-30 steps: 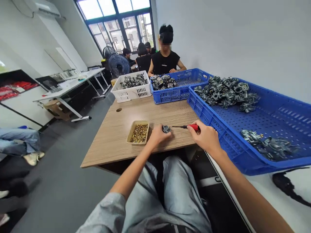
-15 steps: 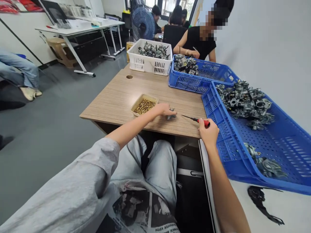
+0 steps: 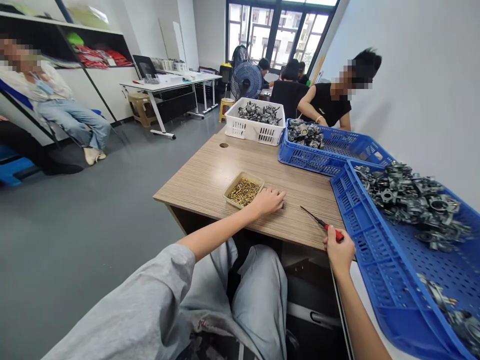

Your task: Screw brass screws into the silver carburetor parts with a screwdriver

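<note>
My left hand (image 3: 269, 201) is at the near part of the wooden table, its fingers curled over a small metal carburetor that they hide almost wholly. Just left of it sits a cream tray (image 3: 228, 201) full of small brass jets (image 3: 243, 192). Farther right, my right hand (image 3: 340, 251) grips a screwdriver (image 3: 333, 231) by its red and black handle. The dark shaft points up and left over the tabletop, with its tip apart from the left hand.
Carburetors (image 3: 412, 192) lie heaped in a blue crate (image 3: 360, 235) at the right. Behind it stand another blue crate (image 3: 307, 161) and a white crate (image 3: 234, 127), both holding metal parts. A co-worker (image 3: 330, 102) sits beyond the crates. The table's edge (image 3: 210, 214) is near my knees.
My view has tilted up, so the table appears lower. The left hand has turned and its fingers now cover the carburetor that showed beside them. The right hand still holds the screwdriver.
</note>
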Tool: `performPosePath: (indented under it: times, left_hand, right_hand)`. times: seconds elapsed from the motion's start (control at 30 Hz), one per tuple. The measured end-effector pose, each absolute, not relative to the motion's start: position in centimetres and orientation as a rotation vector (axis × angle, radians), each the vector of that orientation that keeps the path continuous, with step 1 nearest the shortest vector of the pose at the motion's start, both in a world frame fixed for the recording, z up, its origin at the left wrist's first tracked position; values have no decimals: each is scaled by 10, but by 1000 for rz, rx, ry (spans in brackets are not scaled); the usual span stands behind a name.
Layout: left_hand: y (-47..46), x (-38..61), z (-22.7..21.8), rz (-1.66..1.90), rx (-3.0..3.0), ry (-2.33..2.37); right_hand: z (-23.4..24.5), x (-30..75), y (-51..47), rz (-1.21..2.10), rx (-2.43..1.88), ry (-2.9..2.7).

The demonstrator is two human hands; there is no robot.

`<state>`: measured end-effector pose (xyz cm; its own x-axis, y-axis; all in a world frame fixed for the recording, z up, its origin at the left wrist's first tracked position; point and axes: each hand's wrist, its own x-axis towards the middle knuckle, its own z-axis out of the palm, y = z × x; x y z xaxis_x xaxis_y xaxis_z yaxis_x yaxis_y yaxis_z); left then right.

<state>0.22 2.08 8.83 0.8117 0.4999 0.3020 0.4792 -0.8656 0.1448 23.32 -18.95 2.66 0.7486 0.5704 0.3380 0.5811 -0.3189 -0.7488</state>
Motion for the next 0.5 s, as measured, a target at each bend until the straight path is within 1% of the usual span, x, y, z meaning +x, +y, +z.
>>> performPosePath:
  times: [0.27, 0.43, 0.5]
  left_hand:
    - [26, -9, 83, 414, 3032, 769]
    - [43, -19, 107, 520, 2973, 682]
    - [63, -29, 122, 476, 2930, 705]
  right_hand:
    - [28, 234, -190, 73, -1977, -831]
    - [30, 231, -192, 99, -1963, -835]
    - [31, 230, -193, 105, -1977, -822]
